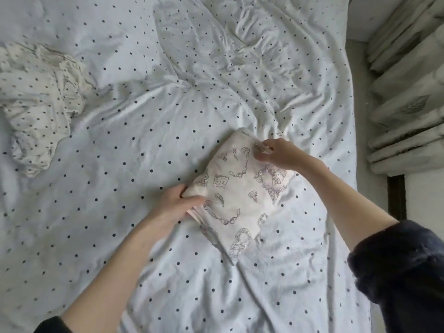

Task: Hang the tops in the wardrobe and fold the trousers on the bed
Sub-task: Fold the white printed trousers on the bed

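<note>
Between both hands (177,203), folded trousers (240,188)

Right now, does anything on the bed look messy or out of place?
Yes. A cream dotted garment lies crumpled in a heap at the left of the bed, unfolded. The printed trousers are folded but sit askew, held by the left hand and right hand. The bedding is wrinkled.
</note>
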The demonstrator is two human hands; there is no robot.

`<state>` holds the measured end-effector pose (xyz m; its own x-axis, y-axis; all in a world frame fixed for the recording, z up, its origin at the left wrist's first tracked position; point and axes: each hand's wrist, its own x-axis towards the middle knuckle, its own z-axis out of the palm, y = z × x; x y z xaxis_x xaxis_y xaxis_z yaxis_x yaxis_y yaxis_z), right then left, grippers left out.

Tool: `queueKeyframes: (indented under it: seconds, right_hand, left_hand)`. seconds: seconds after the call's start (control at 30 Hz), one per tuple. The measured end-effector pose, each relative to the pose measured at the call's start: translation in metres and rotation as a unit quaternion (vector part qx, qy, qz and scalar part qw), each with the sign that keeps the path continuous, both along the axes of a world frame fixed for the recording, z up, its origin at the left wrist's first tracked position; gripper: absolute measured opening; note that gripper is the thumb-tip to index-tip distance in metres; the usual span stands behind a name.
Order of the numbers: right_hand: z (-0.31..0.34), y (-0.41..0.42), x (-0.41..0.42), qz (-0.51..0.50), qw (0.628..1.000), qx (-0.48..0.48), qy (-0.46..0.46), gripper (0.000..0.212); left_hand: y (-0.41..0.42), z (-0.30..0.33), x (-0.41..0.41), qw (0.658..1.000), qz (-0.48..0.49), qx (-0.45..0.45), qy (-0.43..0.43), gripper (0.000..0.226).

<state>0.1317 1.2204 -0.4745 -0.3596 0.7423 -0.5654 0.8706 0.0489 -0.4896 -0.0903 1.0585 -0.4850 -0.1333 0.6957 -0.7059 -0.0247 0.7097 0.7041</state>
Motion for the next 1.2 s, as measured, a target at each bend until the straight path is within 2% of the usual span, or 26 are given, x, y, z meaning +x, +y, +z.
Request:
queueKeyframes:
  seconds: [0.07, 0.17, 0.23, 0.3, 0.37, 0.47, 0.57, 0.63, 0.73, 0.83, 0.93, 1.1, 1.2]
  right_hand:
    - [0.005, -0.018, -0.003, -0.02, 0.997, -0.066, 0.02, 0.04]
    - [-0.003, -0.048, -0.017, -0.093, 0.972, -0.195, 0.093, 0.036]
    - [-0.012, -0.062, -0.029, -0.15, 0.959, -0.201, 0.135, 0.038]
    - [-0.021, -0.064, -0.035, -0.231, 0.931, -0.213, 0.187, 0.035]
    - [-0.027, -0.062, -0.033, -0.276, 0.899, -0.258, 0.223, 0.031]
    - [-0.032, -0.065, -0.026, -0.276, 0.871, -0.329, 0.237, 0.025]
    - [-0.038, -0.073, -0.026, -0.287, 0.844, -0.383, 0.244, 0.039]
    - [-0.041, -0.075, -0.029, -0.303, 0.835, -0.39, 0.245, 0.035]
    - [-0.043, -0.079, -0.03, -0.339, 0.825, -0.377, 0.25, 0.015]
    - [-0.038, -0.09, -0.028, -0.353, 0.824, -0.364, 0.253, 0.011]
    - [-0.02, -0.111, -0.024, -0.394, 0.814, -0.344, 0.254, 0.01]
    - [0.033, -0.18, -0.008, -0.483, 0.776, -0.294, 0.278, 0.007]
    - [0.062, -0.229, 0.002, -0.543, 0.747, -0.255, 0.284, 0.008]
  left_hand:
    - [0.008, 0.013, -0.041, 1.0, 0.002, 0.017, 0.021, 0.016]
    - [0.015, 0.013, -0.084, 0.995, 0.087, 0.031, 0.041, 0.009]
    - [0.009, 0.007, -0.093, 0.993, 0.111, 0.027, 0.029, 0.017]
    - [-0.001, 0.002, -0.094, 0.994, 0.111, 0.003, 0.003, 0.034]
    - [-0.009, -0.002, -0.095, 0.996, 0.093, -0.007, -0.012, 0.04]
    - [-0.015, -0.008, -0.101, 0.996, 0.074, -0.024, -0.034, 0.042]
    - [-0.013, -0.012, -0.104, 0.998, 0.049, -0.038, -0.031, 0.044]
    - [-0.01, -0.012, -0.105, 0.998, 0.039, -0.049, -0.017, 0.041]
    - [-0.005, -0.011, -0.106, 0.997, 0.035, -0.063, -0.016, 0.03]
    - [-0.007, -0.007, -0.108, 0.997, 0.029, -0.071, -0.027, 0.018]
    - [-0.014, 0.004, -0.107, 0.996, 0.014, -0.076, -0.032, 0.017]
    - [-0.033, 0.041, -0.099, 0.994, -0.061, -0.077, -0.054, 0.016]
    - [-0.041, 0.057, -0.087, 0.986, -0.12, -0.08, -0.081, 0.023]
